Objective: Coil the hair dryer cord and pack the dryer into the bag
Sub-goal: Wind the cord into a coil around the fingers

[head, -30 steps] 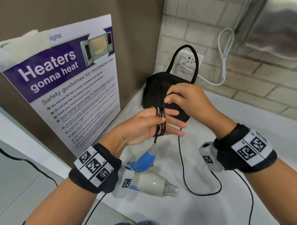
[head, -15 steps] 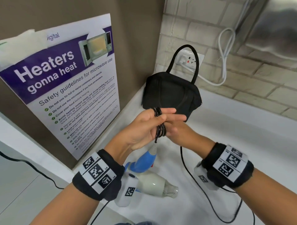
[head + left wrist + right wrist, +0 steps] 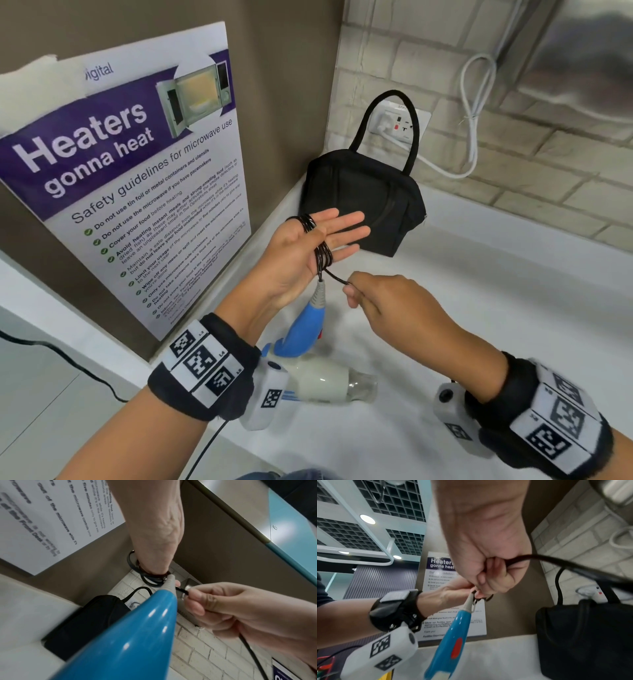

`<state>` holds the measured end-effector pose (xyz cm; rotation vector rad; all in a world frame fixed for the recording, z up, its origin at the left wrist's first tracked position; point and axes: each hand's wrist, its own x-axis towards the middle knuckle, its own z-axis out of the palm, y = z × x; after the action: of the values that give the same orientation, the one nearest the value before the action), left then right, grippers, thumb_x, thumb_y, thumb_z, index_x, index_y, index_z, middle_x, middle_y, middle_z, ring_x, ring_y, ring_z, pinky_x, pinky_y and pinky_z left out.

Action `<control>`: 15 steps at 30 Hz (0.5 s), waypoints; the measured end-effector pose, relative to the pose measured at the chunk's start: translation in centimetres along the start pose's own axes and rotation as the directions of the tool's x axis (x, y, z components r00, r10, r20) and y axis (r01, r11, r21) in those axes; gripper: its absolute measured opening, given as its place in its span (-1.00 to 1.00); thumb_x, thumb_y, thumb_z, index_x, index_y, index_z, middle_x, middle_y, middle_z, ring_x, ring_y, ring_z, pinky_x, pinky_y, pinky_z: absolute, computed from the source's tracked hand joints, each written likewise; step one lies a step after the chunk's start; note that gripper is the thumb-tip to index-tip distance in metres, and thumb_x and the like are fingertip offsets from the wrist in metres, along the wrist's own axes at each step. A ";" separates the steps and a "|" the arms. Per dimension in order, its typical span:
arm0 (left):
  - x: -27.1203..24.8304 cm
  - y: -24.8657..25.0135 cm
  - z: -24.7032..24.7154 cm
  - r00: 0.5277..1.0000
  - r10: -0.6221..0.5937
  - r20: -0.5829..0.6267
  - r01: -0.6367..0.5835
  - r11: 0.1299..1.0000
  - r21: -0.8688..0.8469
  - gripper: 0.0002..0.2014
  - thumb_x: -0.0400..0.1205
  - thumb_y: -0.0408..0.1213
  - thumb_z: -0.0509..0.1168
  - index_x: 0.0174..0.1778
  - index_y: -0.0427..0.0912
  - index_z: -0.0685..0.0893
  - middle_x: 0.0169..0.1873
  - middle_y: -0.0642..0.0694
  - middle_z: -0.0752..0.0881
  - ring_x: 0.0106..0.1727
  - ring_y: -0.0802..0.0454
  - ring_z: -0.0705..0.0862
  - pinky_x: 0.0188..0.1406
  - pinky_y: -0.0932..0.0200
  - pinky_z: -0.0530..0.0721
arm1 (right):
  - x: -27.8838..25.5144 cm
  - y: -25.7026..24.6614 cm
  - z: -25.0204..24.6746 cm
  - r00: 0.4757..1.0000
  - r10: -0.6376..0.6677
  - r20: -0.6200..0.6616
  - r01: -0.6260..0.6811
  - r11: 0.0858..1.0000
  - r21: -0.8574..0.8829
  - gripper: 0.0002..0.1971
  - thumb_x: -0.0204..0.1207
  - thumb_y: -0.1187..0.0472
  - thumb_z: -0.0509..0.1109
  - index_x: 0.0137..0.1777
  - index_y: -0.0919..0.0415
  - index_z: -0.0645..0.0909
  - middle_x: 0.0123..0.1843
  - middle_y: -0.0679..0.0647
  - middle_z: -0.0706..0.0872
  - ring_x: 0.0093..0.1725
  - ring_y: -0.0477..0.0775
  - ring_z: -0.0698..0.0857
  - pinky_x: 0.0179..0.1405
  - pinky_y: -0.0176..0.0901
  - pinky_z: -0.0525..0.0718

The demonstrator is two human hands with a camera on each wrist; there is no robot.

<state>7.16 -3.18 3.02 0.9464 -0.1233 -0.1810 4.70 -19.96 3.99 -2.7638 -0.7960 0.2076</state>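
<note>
My left hand [image 3: 329, 236] is held palm up with straight fingers, and several loops of the black cord [image 3: 322, 255] are wound round it. From the loops the cord drops into the grey sleeve of the hair dryer's blue handle [image 3: 306, 329]; its white body [image 3: 325, 380] lies low over the counter. My right hand [image 3: 352, 289] pinches the free cord just below and right of the coil [image 3: 150, 580], and the rest trails back past my wrist [image 3: 556, 562]. The black bag [image 3: 363, 202] stands behind both hands in the corner, handle up.
A microwave safety poster [image 3: 137, 192] hangs on the brown panel at the left. A wall socket [image 3: 400, 123] with a white cable [image 3: 476, 113] sits on the brick wall behind the bag. The white counter [image 3: 479, 291] stretches right; its edge drops to the floor at the left.
My right hand came from above the left hand, passed behind it and now sits below and right of it, drawing the cord round. My left fingers have straightened out flatter.
</note>
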 end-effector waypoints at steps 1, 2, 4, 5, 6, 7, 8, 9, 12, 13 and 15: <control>0.0 0.1 0.0 1.000 -0.004 -0.001 0.004 1.000 0.022 -0.76 0.75 -0.44 -0.02 0.32 -0.34 0.39 0.19 -0.31 0.72 0.20 -0.29 0.71 0.25 -0.12 0.67 | -0.2 0.1 -0.4 0.998 -0.011 -0.065 0.009 1.000 -0.024 -0.69 0.69 0.00 0.00 -0.09 0.05 0.54 -0.11 -0.01 0.75 -0.12 0.17 0.68 -0.18 -0.04 0.60; 0.0 0.2 0.1 1.000 -0.010 0.007 0.009 0.999 0.052 -0.75 0.76 -0.43 -0.01 0.33 -0.34 0.38 0.20 -0.31 0.71 0.19 -0.29 0.72 0.24 -0.10 0.68 | -0.2 0.1 -0.8 0.990 -0.032 -0.137 0.027 0.999 -0.043 -0.67 0.67 -0.02 0.00 -0.12 0.05 0.56 -0.15 -0.01 0.76 -0.14 0.19 0.69 -0.20 -0.03 0.61; -0.1 0.2 0.4 0.999 -0.024 0.030 0.021 0.994 0.111 -0.74 0.76 -0.41 0.00 0.35 -0.34 0.37 0.19 -0.28 0.72 0.15 -0.25 0.75 0.18 -0.04 0.72 | 0.0 0.1 -2.0 0.966 -0.085 -0.245 0.064 0.994 -0.093 -0.66 0.60 -0.03 0.06 -0.17 0.07 0.62 -0.19 0.00 0.78 -0.20 0.19 0.71 -0.31 -0.05 0.59; -0.1 0.3 0.5 0.999 -0.032 0.039 0.026 0.990 0.138 -0.74 0.76 -0.41 0.00 0.35 -0.34 0.38 0.16 -0.24 0.74 0.10 -0.20 0.77 0.12 0.00 0.73 | 0.3 0.1 -2.6 0.953 -0.113 -0.281 0.081 0.989 -0.123 -0.70 0.58 0.00 0.13 -0.18 0.09 0.64 -0.20 0.02 0.78 -0.22 0.20 0.72 -0.37 -0.07 0.56; -0.2 0.3 0.6 0.998 -0.039 0.043 0.032 0.987 0.160 -0.73 0.75 -0.41 0.00 0.35 -0.36 0.39 0.12 -0.21 0.76 0.04 -0.14 0.79 0.08 0.03 0.74 | 0.6 0.1 -3.3 0.941 -0.136 -0.309 0.092 0.984 -0.153 -0.75 0.58 0.05 0.21 -0.19 0.12 0.65 -0.22 0.04 0.77 -0.23 0.21 0.71 -0.41 -0.09 0.52; -0.2 0.3 0.6 0.998 -0.048 0.045 0.040 0.985 0.170 -0.72 0.74 -0.42 0.01 0.36 -0.40 0.39 0.07 -0.20 0.77 0.00 -0.12 0.79 0.10 0.02 0.74 | 0.9 0.1 -4.1 0.930 -0.158 -0.332 0.100 0.977 -0.187 -0.78 0.58 0.09 0.26 -0.20 0.15 0.64 -0.24 0.06 0.75 -0.25 0.22 0.70 -0.43 -0.09 0.51; -0.2 0.3 0.6 0.997 -0.059 0.058 0.048 0.982 0.180 -0.70 0.74 -0.43 0.02 0.38 -0.43 0.39 0.04 -0.22 0.78 0.00 -0.13 0.79 0.15 -0.03 0.72 | 1.2 0.1 -4.9 0.916 -0.183 -0.357 0.108 0.970 -0.218 -0.78 0.57 0.09 0.27 -0.21 0.17 0.64 -0.26 0.07 0.71 -0.27 0.21 0.68 -0.44 -0.07 0.53; -0.3 0.3 0.6 0.993 -0.075 0.092 0.055 0.978 0.202 -0.69 0.74 -0.43 0.02 0.37 -0.43 0.43 0.04 -0.25 0.77 0.04 -0.18 0.78 0.21 -0.07 0.70 | 1.7 0.0 -5.6 0.901 -0.202 -0.383 0.121 0.966 -0.227 -0.77 0.56 0.07 0.27 -0.21 0.18 0.64 -0.27 0.07 0.69 -0.28 0.19 0.67 -0.43 -0.04 0.56; -0.9 0.5 0.9 0.957 -0.132 0.260 0.078 0.975 0.207 -0.72 0.75 -0.40 -0.02 0.26 -0.29 0.54 0.12 -0.26 0.75 0.15 -0.29 0.74 0.26 -0.08 0.66 | 3.4 0.3 -7.1 0.877 -0.209 -0.432 0.186 0.978 -0.095 -0.75 0.50 0.01 0.28 -0.21 0.15 0.68 -0.26 0.03 0.67 -0.24 0.11 0.66 -0.33 0.01 0.61; -1.1 0.6 0.8 0.944 -0.154 0.293 0.104 0.979 0.177 -0.73 0.74 -0.41 -0.03 0.25 -0.28 0.53 0.13 -0.26 0.75 0.14 -0.29 0.74 0.25 -0.07 0.67 | 4.1 0.5 -7.3 0.869 -0.212 -0.447 0.214 0.976 -0.048 -0.76 0.49 0.00 0.30 -0.21 0.13 0.69 -0.26 0.01 0.67 -0.23 0.08 0.66 -0.30 0.03 0.62; -1.4 0.6 0.7 0.924 -0.189 0.333 0.160 0.981 0.112 -0.73 0.71 -0.41 -0.01 0.27 -0.30 0.49 0.12 -0.26 0.76 0.10 -0.27 0.76 0.19 -0.03 0.69 | 5.4 1.2 -7.3 0.863 -0.199 -0.464 0.250 0.967 0.049 -0.78 0.49 0.00 0.35 -0.21 0.12 0.69 -0.26 0.00 0.67 -0.21 0.01 0.64 -0.24 0.01 0.62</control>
<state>5.70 -3.10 3.90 1.0023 -0.3705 -0.5101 11.38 -19.50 10.32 -2.4366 -0.9281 -0.4201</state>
